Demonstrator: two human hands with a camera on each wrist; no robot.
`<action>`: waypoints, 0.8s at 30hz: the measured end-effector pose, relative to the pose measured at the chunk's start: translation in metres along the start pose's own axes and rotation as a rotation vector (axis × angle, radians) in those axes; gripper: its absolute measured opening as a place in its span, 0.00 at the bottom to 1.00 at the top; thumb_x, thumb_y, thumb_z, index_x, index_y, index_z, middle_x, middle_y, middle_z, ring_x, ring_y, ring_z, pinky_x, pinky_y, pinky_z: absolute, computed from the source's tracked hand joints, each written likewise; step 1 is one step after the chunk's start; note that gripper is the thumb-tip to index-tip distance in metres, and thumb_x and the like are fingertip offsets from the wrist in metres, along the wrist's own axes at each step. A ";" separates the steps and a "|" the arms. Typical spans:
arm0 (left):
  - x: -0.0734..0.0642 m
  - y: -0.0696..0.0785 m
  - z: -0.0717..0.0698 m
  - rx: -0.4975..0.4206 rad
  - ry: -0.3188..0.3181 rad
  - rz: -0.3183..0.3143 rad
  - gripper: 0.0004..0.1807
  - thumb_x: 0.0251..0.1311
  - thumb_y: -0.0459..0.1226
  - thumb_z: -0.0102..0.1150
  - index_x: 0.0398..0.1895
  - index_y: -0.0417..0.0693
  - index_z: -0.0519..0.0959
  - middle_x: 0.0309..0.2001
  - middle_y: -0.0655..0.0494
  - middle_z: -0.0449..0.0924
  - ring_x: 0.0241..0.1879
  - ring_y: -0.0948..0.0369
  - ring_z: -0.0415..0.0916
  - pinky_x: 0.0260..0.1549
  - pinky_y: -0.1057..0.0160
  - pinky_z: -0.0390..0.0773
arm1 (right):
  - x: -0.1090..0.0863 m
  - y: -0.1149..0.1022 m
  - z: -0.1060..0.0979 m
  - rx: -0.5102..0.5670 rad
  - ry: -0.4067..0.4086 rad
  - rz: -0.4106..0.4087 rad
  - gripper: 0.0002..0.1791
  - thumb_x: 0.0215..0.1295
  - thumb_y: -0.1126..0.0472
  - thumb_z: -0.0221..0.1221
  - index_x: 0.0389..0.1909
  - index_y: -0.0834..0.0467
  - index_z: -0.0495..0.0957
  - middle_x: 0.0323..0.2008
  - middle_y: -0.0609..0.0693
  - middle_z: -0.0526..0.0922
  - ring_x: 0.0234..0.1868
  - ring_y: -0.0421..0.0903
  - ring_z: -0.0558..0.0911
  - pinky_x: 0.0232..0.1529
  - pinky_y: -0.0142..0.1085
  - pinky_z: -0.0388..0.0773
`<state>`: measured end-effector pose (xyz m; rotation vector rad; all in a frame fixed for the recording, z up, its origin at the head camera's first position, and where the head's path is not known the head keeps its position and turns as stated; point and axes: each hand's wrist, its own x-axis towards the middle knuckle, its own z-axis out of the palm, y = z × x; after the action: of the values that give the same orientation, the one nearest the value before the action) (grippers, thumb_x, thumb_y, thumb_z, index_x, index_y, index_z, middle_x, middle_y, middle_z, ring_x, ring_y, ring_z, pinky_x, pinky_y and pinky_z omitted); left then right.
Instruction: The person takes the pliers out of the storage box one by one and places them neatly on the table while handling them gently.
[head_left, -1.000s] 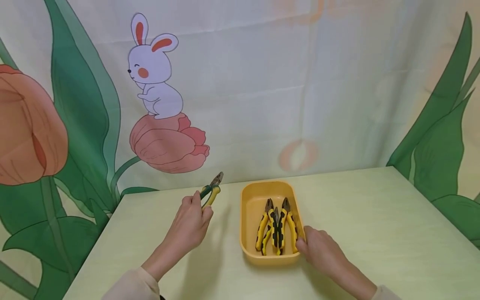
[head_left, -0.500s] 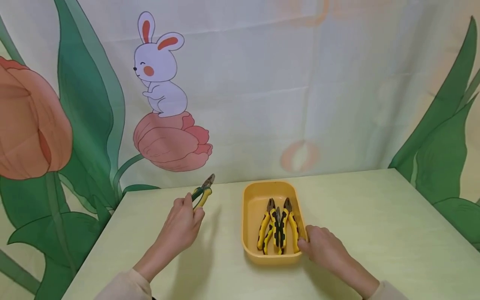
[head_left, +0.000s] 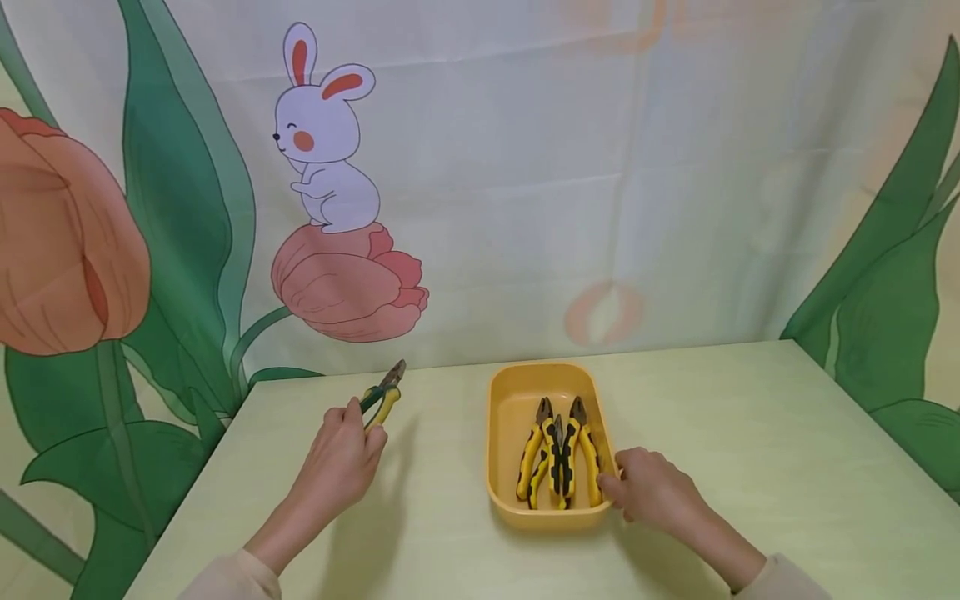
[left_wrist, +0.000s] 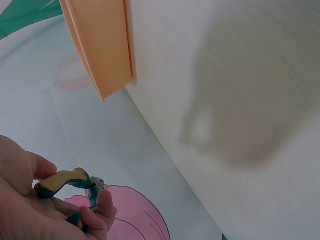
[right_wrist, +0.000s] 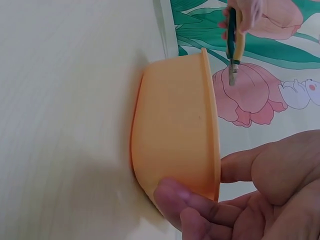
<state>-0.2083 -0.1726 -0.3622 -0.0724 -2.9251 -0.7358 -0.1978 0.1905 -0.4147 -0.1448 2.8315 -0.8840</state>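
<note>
My left hand [head_left: 341, 454] grips green-and-yellow pliers [head_left: 386, 398] above the left part of the table. In the left wrist view the fingers curl round the pliers' handles [left_wrist: 62, 181], which are spread apart. The metal head points away from me. My right hand [head_left: 656, 487] pinches the right wall of a yellow plastic bin [head_left: 506, 417] near its front corner. Seen from the right wrist, the thumb is at the rim and the fingers lie against the outer wall. Several yellow-and-black pliers [head_left: 555, 454] lie side by side in the bin, heads toward the back.
The pale green table [head_left: 750, 433] reaches back to a hanging cloth [head_left: 510, 208] printed with tulips and a rabbit. The left hand's shadow [head_left: 375, 508] falls on the table below it.
My left hand has moved left and slightly down with the green-and-yellow pliers, farther from the bin. The right hand keeps its hold on the bin, which stays in place.
</note>
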 end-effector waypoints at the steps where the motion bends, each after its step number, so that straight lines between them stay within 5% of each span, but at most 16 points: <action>1: 0.000 -0.001 0.000 0.003 -0.002 -0.004 0.33 0.71 0.36 0.41 0.71 0.17 0.56 0.61 0.21 0.64 0.51 0.39 0.72 0.52 0.41 0.73 | 0.001 0.000 -0.001 0.006 -0.005 0.001 0.11 0.73 0.58 0.61 0.30 0.58 0.77 0.21 0.48 0.81 0.20 0.45 0.80 0.20 0.37 0.71; 24: -0.004 -0.029 0.002 0.040 0.034 -0.004 0.34 0.70 0.36 0.43 0.69 0.15 0.57 0.58 0.17 0.64 0.51 0.33 0.72 0.52 0.37 0.72 | 0.001 0.004 0.000 0.100 0.009 -0.015 0.15 0.75 0.62 0.58 0.24 0.58 0.75 0.21 0.49 0.81 0.20 0.45 0.81 0.22 0.38 0.73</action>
<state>-0.2064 -0.1975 -0.3785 -0.0499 -2.9068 -0.6727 -0.1994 0.1941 -0.4171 -0.1487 2.7909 -1.0299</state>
